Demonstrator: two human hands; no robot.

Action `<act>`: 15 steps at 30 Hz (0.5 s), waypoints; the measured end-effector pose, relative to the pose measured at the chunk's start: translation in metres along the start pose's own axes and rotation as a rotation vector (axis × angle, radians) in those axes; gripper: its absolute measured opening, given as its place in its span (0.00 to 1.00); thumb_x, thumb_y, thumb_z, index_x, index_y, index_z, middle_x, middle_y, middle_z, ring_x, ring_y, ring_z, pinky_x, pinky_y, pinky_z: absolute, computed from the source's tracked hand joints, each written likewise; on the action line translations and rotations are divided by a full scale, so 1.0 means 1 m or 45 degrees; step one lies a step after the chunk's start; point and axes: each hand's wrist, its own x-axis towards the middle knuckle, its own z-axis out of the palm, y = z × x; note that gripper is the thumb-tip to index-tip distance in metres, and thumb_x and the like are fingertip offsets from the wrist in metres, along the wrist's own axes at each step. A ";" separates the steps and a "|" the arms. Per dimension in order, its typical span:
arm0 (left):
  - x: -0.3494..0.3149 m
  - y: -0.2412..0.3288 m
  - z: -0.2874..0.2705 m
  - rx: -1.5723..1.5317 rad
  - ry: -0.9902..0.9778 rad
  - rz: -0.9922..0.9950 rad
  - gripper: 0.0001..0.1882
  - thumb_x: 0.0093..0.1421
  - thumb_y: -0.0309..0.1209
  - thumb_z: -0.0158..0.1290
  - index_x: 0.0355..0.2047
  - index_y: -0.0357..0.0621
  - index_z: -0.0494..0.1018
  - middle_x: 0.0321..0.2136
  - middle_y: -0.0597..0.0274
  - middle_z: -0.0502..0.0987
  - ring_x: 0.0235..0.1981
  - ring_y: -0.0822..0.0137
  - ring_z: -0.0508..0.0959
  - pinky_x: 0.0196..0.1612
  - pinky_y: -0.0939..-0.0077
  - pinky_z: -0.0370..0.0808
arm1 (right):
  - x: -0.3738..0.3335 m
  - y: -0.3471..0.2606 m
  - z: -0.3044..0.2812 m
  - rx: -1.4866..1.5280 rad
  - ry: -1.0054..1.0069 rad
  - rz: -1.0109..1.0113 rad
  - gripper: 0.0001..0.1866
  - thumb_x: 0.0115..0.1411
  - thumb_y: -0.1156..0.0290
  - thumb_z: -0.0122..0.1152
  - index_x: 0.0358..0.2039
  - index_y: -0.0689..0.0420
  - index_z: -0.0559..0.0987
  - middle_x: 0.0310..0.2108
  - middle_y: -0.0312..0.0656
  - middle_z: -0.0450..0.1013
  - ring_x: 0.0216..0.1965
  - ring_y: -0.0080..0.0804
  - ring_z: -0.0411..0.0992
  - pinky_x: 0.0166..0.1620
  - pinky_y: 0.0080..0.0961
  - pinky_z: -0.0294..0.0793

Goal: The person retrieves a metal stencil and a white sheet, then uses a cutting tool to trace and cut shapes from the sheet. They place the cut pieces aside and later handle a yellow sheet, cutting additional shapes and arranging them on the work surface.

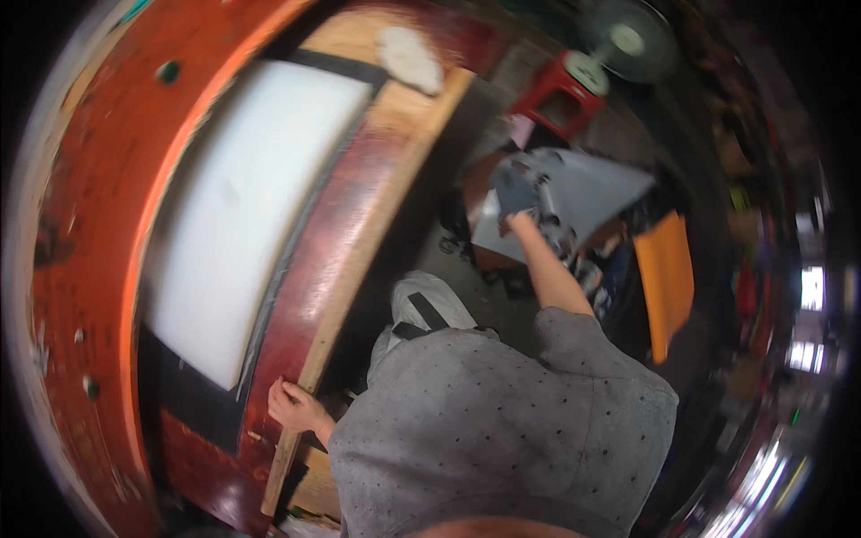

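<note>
**Dark piece (513, 186) met by the right hand (515, 221), bench edge (386, 211) touched by the left hand (296, 408)**

The dark piece is found right of the bench (305, 296), over a grey sheet (596, 179) in which rounded dark cutouts are seen. Its near end is met by the right hand, with the arm stretched out, presumably because the pile is set well away from the body. The fingers there are blurred and partly hidden; whether the piece is gripped or only touched cannot be told.

The left hand is laid on the bench edge, a pale wooden strip. Its fingers are loosely bent and kept close together, and nothing is seen held in them; how far they are closed cannot be told. Balance is probably given by this contact while the other arm is extended.

On the bench, a white board (256, 197) is laid over a black mat (193, 394), perhaps so that a smooth, backed surface is offered. A pale oval piece (410, 59) is set at the bench's far end.

Beyond the pile, a red stool (535, 103) and a fan (628, 38) are placed, the fan possibly for cooling. An orange flap (665, 282) is seen to the right of the sheet, and the bench's left side is bordered by an orange frame (90, 242).
</note>
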 end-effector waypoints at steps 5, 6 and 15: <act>-0.006 -0.011 0.004 0.020 0.012 0.055 0.09 0.62 0.35 0.50 0.34 0.47 0.79 0.35 0.62 0.79 0.35 0.58 0.76 0.37 0.64 0.72 | -0.280 0.107 -0.015 -0.133 -1.057 0.729 0.12 0.58 0.65 0.52 0.40 0.54 0.77 0.43 0.49 0.73 0.45 0.50 0.70 0.46 0.42 0.69; -0.008 -0.013 0.004 0.041 0.030 0.070 0.10 0.62 0.35 0.50 0.35 0.47 0.79 0.35 0.62 0.79 0.35 0.58 0.76 0.37 0.64 0.72 | -0.325 0.124 -0.026 -0.196 -1.221 0.768 0.12 0.57 0.65 0.53 0.39 0.54 0.77 0.43 0.49 0.73 0.45 0.49 0.71 0.46 0.41 0.69; -0.002 -0.031 0.022 0.162 0.043 0.074 0.13 0.63 0.42 0.48 0.37 0.53 0.80 0.36 0.65 0.79 0.36 0.57 0.76 0.37 0.62 0.72 | -0.444 0.205 -0.067 -0.474 -1.805 0.510 0.14 0.50 0.66 0.60 0.38 0.52 0.80 0.44 0.45 0.75 0.46 0.41 0.73 0.47 0.36 0.72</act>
